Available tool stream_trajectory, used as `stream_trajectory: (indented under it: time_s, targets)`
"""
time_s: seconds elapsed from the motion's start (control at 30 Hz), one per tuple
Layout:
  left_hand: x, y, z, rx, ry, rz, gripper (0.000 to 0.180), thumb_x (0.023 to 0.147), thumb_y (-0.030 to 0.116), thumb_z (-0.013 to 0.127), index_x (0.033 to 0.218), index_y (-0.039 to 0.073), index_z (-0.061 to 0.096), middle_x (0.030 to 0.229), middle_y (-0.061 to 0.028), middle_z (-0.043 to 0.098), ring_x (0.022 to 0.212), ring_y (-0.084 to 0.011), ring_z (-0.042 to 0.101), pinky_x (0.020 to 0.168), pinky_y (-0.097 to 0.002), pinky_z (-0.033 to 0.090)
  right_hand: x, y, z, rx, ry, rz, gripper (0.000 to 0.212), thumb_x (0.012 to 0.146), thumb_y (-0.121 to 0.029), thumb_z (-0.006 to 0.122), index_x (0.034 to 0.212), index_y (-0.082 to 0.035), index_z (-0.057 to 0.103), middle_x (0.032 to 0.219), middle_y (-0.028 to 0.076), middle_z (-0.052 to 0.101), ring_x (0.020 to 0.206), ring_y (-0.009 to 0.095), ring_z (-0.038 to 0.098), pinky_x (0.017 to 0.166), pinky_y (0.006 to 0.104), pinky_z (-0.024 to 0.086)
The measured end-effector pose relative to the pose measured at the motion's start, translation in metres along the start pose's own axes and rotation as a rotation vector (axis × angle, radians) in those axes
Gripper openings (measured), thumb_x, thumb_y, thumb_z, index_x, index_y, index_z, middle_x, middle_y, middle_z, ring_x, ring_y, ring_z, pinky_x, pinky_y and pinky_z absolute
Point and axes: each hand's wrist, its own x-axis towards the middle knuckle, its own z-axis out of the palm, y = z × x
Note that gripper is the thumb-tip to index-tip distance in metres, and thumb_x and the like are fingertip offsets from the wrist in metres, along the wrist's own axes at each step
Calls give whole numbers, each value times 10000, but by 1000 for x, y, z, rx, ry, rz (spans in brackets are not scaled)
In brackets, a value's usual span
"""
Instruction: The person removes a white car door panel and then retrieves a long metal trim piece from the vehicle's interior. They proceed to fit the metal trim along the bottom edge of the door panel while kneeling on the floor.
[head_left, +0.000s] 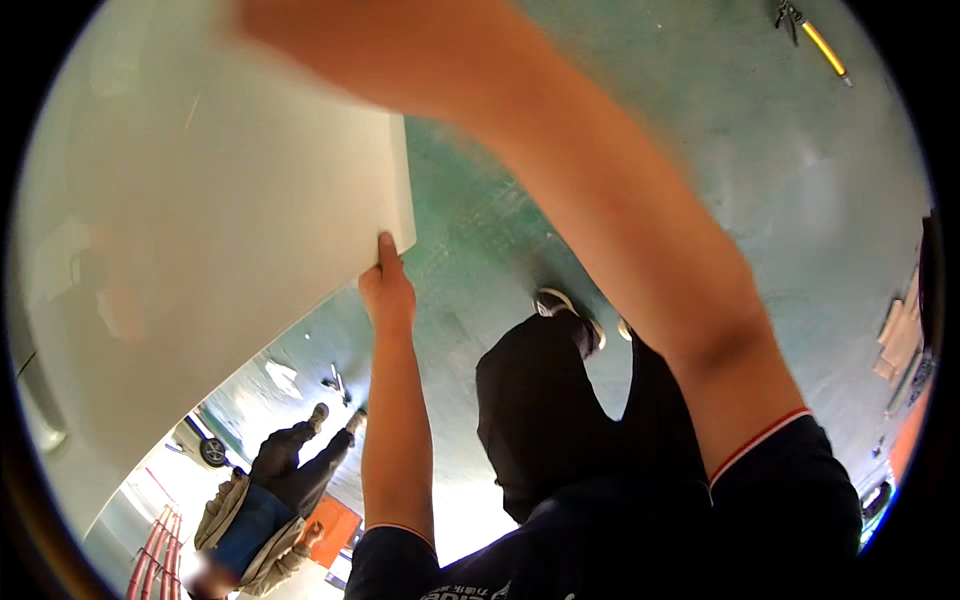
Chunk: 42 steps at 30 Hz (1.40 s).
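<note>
A large, glossy white panel, which looks like a car door, fills the left side of the head view. My left hand grips it at the corner of its edge. The thumb lies flat on the white face, while the other fingers are hidden behind. My right hand is raised across the top of the view, in front of the door's upper part. Motion smears it, and its fingers do not show clearly, so whether it touches the door cannot be told.
Green floor spreads beneath my feet. A yellow-handled tool lies at the far right, with flat brown pieces at the right edge. Another person stands at the lower left, near an orange object and a vehicle wheel.
</note>
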Motion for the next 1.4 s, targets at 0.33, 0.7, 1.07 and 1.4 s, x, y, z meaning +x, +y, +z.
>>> stream_trajectory:
  time_s: [0.33,0.7,1.07,1.4]
  targets:
    - [-36,1,45,86,371,319,491,1067,416,494,1025,-37,677,867,-112,721,728,-164,668,648,-287,502,-313,350,-48,420,-74,1073,393,994,-372,560,1198,-41,620,1104,73,678,948,169,631,862,348,508]
    - [-67,20,35,97,429,390,499,1073,455,454,1024,-10,628,816,-118,726,658,-165,657,621,-267,480,-298,269,35,786,-145,934,477,1047,-323,497,1456,-77,493,1322,108,623,1128,217,604,967,378,478]
    - [-74,15,91,111,713,367,556,1065,497,429,1038,-32,598,810,-102,667,686,-175,585,643,-306,456,-292,243,20,612,-67,707,550,985,-190,586,1507,-86,450,1278,127,651,1029,220,645,917,332,507]
    - [-64,13,102,24,812,435,589,1061,498,451,1147,-70,587,964,-116,628,818,-207,595,685,-340,487,-282,251,32,399,148,592,270,944,-168,652,1159,-18,715,1042,128,677,913,250,664,835,350,524]
